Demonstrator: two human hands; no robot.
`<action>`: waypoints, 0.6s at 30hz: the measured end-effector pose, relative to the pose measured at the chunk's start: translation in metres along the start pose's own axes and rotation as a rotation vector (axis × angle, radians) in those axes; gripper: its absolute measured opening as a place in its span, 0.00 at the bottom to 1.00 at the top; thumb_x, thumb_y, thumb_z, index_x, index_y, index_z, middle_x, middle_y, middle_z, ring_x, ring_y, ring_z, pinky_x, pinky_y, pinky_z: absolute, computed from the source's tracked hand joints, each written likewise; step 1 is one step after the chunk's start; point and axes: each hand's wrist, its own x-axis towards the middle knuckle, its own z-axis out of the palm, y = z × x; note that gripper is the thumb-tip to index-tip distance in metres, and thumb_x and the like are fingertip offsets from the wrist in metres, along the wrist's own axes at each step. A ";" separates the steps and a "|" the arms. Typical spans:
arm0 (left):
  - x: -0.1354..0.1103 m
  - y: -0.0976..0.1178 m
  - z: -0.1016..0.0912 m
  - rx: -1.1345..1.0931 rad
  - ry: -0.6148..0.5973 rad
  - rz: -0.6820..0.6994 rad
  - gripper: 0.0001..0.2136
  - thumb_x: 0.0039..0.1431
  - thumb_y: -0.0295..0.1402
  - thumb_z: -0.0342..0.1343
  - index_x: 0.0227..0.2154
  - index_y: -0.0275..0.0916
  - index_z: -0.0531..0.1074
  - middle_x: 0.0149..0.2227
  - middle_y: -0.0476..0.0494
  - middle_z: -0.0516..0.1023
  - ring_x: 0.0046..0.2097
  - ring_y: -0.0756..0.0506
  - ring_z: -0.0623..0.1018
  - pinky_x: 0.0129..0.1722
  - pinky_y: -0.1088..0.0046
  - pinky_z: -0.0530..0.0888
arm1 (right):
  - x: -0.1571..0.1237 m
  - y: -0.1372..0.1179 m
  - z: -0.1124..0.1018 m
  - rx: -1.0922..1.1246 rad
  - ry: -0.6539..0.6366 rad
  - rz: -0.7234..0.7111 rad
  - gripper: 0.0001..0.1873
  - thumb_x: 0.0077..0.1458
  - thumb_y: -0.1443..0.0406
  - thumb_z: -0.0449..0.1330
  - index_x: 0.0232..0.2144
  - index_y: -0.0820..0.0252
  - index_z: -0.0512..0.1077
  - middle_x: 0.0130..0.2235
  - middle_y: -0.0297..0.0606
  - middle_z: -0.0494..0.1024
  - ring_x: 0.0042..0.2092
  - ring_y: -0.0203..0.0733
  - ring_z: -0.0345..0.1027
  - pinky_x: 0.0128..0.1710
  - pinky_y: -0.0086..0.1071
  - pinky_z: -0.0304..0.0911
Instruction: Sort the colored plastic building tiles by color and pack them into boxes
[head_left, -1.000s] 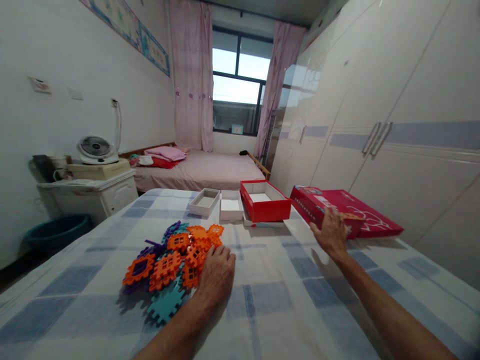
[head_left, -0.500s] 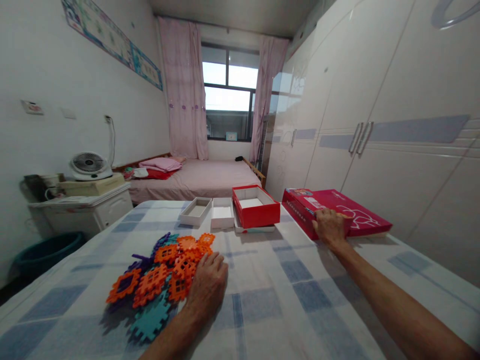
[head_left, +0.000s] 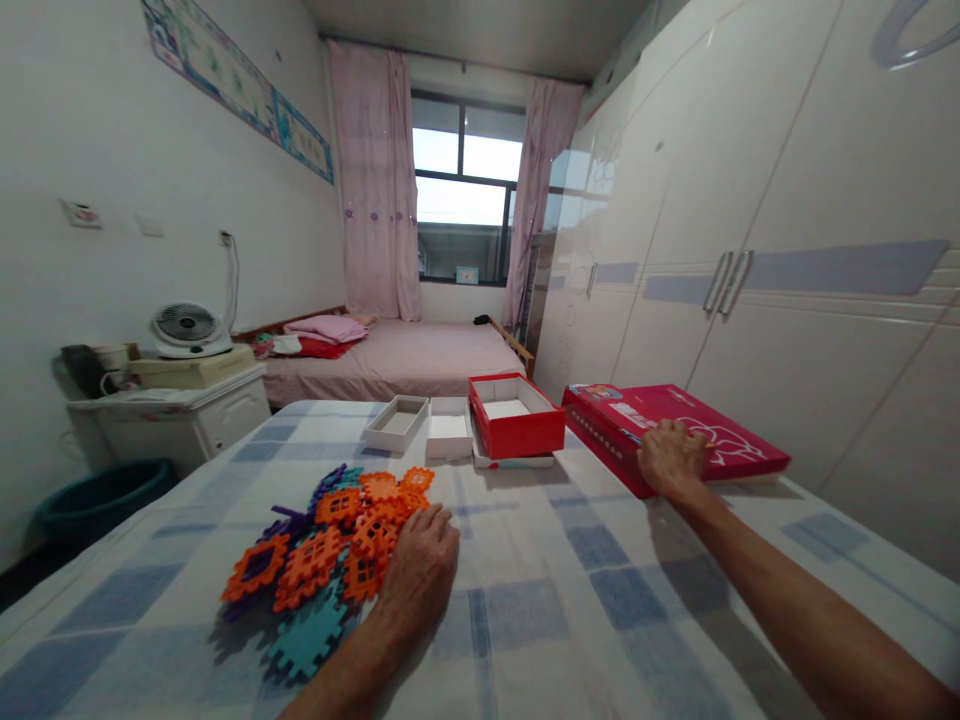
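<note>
My left hand lies palm down on the cloth, its fingers slightly bent and loose against the right side of a pile of interlocking plastic tiles. Orange tiles with notched edges make up most of the pile. A teal tile lies at its near end, and purple pieces show on its far left. On the right, my right hand bends over the near edge of a flat crimson box, fingers on its top and thumb by its side. The fingers' undersides are hidden.
Beyond the tiles stand two small white box trays and an open red box resting on a flat white one. A blue-and-white checked cloth covers the table. A bed is behind, a wardrobe at right.
My right hand has shifted slightly, and the near corner of the crimson box has come a little toward me. My left hand stays by the tiles. The whole view has moved slightly.
</note>
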 end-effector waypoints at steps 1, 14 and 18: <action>0.000 0.001 -0.001 0.003 0.004 0.001 0.10 0.58 0.20 0.47 0.35 0.33 0.74 0.49 0.35 0.74 0.55 0.40 0.70 0.57 0.58 0.65 | -0.007 0.005 -0.004 -0.010 0.001 -0.019 0.12 0.52 0.68 0.53 0.31 0.71 0.75 0.39 0.57 0.72 0.44 0.56 0.63 0.40 0.46 0.55; 0.000 0.017 -0.022 -0.113 0.085 0.162 0.13 0.55 0.19 0.47 0.39 0.33 0.74 0.51 0.34 0.73 0.57 0.38 0.68 0.56 0.54 0.66 | -0.187 0.073 -0.082 0.575 0.123 -0.253 0.17 0.55 0.51 0.50 0.31 0.52 0.73 0.47 0.40 0.74 0.51 0.49 0.65 0.50 0.45 0.60; 0.009 0.058 -0.055 -0.306 0.077 0.407 0.19 0.55 0.19 0.46 0.49 0.36 0.68 0.55 0.39 0.70 0.60 0.42 0.63 0.59 0.59 0.64 | -0.191 0.112 -0.057 0.564 0.113 0.011 0.28 0.54 0.45 0.46 0.41 0.58 0.71 0.49 0.48 0.72 0.53 0.56 0.63 0.51 0.51 0.59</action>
